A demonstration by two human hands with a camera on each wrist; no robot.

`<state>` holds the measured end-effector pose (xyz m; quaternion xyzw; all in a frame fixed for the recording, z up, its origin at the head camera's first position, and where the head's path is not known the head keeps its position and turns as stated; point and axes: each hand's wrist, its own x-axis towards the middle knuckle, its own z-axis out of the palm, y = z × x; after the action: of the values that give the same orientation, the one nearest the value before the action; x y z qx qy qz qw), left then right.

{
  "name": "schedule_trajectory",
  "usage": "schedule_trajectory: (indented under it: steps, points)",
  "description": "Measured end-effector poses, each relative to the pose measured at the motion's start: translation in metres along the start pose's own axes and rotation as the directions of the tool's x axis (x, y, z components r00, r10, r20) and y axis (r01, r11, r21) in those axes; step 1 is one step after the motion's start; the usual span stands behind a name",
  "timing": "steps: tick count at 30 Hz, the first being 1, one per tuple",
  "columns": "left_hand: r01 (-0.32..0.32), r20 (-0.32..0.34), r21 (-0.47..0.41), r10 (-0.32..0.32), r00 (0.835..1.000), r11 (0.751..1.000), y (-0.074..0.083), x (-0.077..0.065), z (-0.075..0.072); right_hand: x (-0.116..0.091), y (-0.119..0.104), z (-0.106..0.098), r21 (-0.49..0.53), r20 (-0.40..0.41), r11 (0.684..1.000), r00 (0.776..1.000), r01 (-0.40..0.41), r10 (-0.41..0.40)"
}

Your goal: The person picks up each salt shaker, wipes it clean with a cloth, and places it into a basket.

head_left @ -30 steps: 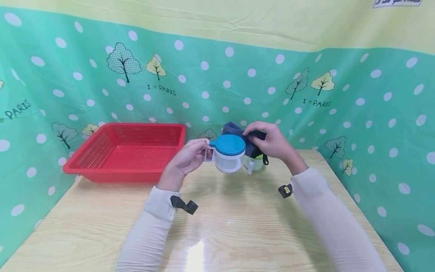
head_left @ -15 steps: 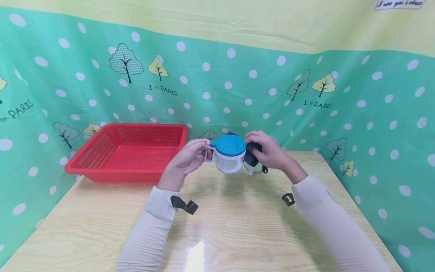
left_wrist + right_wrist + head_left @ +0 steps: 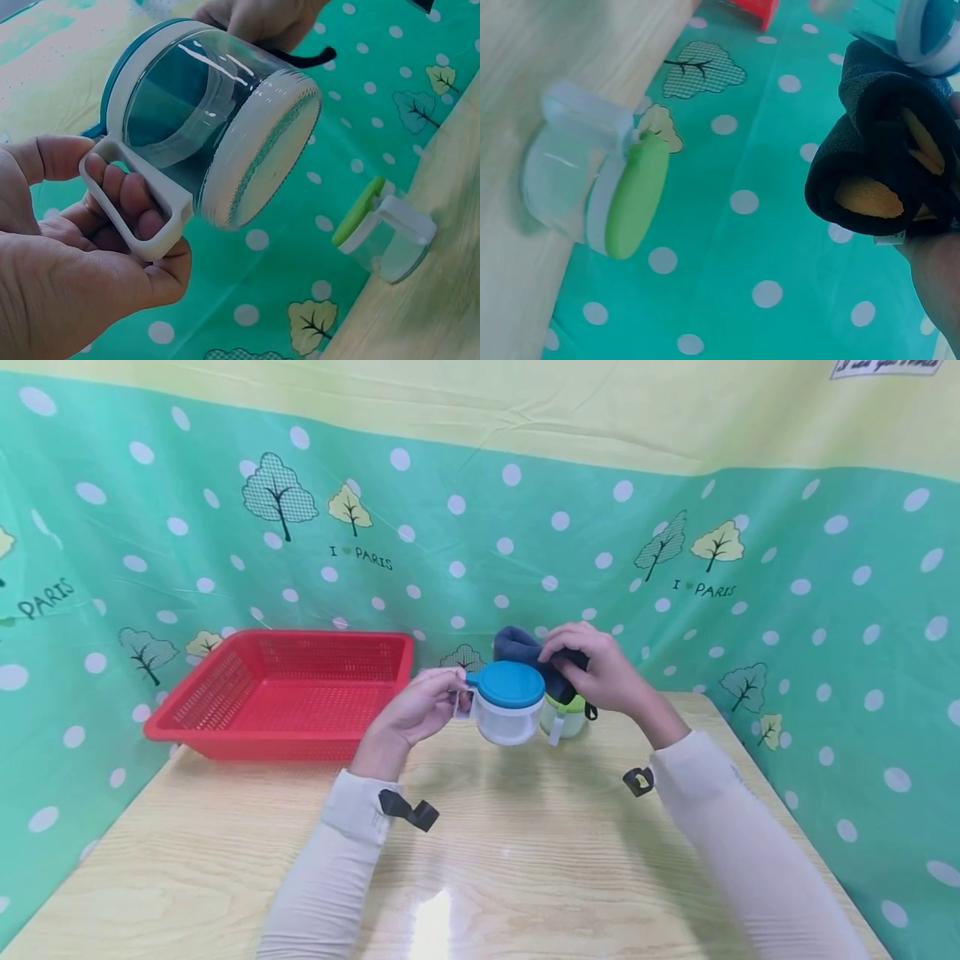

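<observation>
My left hand (image 3: 420,712) grips the white handle of a clear seasoning jar (image 3: 508,720) with a blue lid, held above the table. In the left wrist view, curled fingers (image 3: 124,191) pass through that handle, and the jar's ribbed white base shows. My right hand (image 3: 600,670) holds a folded dark blue cloth (image 3: 516,645) with a black strap, just behind the jar's right side. In the right wrist view the cloth (image 3: 885,142) is close to the jar, with orange-tan showing inside its folds. Whether cloth and jar touch, I cannot tell.
A second clear jar (image 3: 564,725) with a green lid and white handle stands on the wooden table (image 3: 495,843), behind the held jar. At the back left sits a red plastic basket (image 3: 277,748). A green patterned curtain (image 3: 450,527) hangs behind the table.
The right hand and cloth dipped lower behind the blue-lidded jar half a second ago, and are now raised again, uncovering the green lid. The left hand and its jar have barely moved.
</observation>
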<state>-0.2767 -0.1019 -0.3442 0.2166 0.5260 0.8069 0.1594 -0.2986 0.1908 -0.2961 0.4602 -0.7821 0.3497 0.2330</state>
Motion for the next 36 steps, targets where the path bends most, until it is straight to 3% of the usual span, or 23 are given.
schedule_trajectory:
  steps: [10,15,21,26,31,36]
  points:
    - [0.023,-0.087,-0.011,-0.024,0.996,1.0,-0.005,0.005,-0.002,0.002,-0.011,-0.012,-0.066,0.029,0.996,0.998,-0.053,0.055]
    - [0.011,-0.166,-0.008,-0.013,0.986,1.0,-0.008,0.007,-0.003,0.0,-0.012,-0.012,-0.076,0.056,0.996,0.997,-0.047,0.052]
    - [-0.036,-0.318,0.003,0.035,0.947,0.999,-0.011,0.01,-0.002,-0.004,-0.014,-0.012,-0.112,0.081,0.993,0.995,-0.045,0.054]
    - [-0.065,-0.393,0.029,0.071,0.917,0.997,-0.012,0.012,-0.002,-0.007,-0.014,-0.009,-0.143,0.097,0.989,0.994,-0.036,0.05]
    - [-0.061,-0.416,0.082,0.09,0.905,0.995,-0.012,0.012,0.0,-0.008,-0.018,-0.002,-0.2,0.108,0.979,0.994,0.026,-0.005]
    - [-0.045,-0.398,0.179,0.114,0.91,0.983,-0.013,0.012,0.003,-0.005,-0.025,0.007,-0.308,0.128,0.944,0.988,0.118,-0.082]
